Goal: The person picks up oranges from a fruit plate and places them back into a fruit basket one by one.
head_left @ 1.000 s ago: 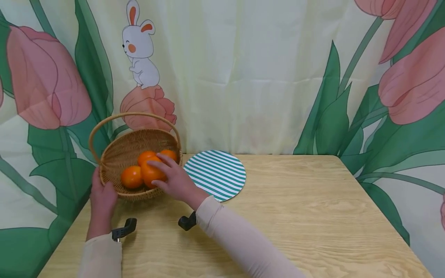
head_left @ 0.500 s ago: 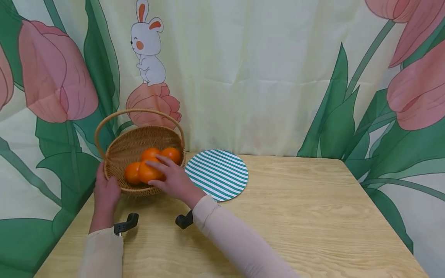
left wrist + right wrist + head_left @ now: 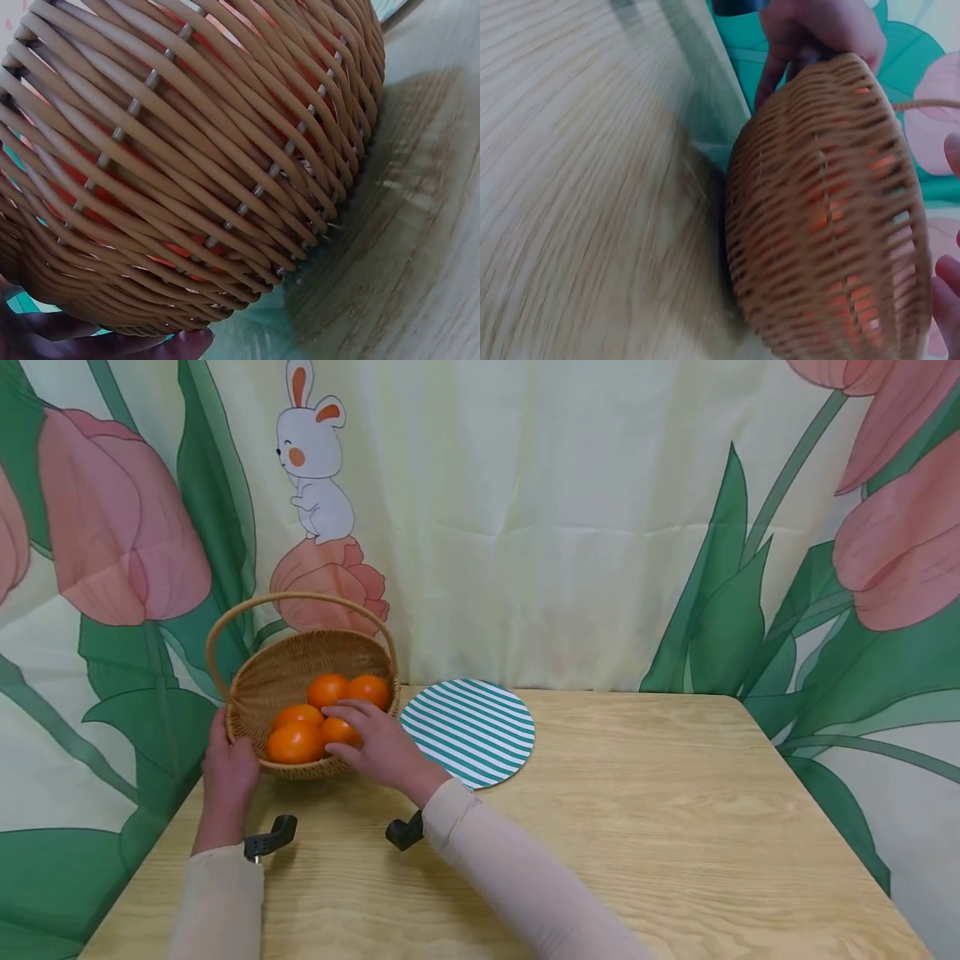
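A brown wicker basket (image 3: 262, 693) with a tall arched handle stands tilted at the table's left back, holding several oranges (image 3: 296, 742). My left hand (image 3: 227, 777) grips the basket's left side near the rim; in the left wrist view its fingers (image 3: 191, 343) lie against the woven wall. My right hand (image 3: 382, 752) is at the basket's front right rim, thumb and fingers spread on either side of one orange (image 3: 342, 732). At the right edge of the right wrist view, its fingertips (image 3: 946, 271) show above the rim with a gap between them.
A round green-and-white striped mat (image 3: 472, 735) lies just right of the basket at the table's back. The wooden table (image 3: 637, 827) meets a curtain (image 3: 570, 527) printed with tulips and a rabbit. Black wrist camera mounts (image 3: 270, 838) stick out from both wrists.
The orange in my right hand has been let go and now lies at the basket's front left, among the others. Another orange shows between my right fingers. The left hand keeps its grip.
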`<control>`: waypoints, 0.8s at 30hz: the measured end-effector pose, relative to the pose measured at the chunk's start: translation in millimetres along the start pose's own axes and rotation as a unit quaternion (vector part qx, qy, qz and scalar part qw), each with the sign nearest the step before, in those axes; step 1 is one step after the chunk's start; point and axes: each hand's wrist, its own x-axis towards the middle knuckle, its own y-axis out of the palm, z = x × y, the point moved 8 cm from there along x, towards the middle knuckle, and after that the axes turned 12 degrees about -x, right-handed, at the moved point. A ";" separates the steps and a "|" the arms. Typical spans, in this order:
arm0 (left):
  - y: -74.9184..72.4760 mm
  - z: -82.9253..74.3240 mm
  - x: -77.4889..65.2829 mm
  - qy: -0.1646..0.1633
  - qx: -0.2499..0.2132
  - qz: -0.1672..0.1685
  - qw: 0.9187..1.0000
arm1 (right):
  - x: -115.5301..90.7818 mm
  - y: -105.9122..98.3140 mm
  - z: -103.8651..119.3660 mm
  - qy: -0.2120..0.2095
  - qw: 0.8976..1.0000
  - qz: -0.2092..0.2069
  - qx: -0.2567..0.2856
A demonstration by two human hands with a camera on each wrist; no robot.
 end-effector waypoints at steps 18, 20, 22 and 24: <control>-5.1 -12.8 20.1 -0.019 -0.016 0.077 0.997 | -49.0 -20.3 -71.8 0.096 0.995 0.001 0.038; -7.2 -18.9 18.7 0.002 0.022 0.074 0.997 | -53.8 -22.2 -81.4 0.109 0.993 0.005 0.041; -8.1 -30.3 16.3 0.044 0.076 0.062 0.994 | -57.8 -26.0 -90.9 0.122 0.992 0.007 0.044; -5.9 -45.9 11.5 0.104 0.123 0.042 0.986 | -61.2 -30.3 -101.1 0.138 0.990 0.007 0.037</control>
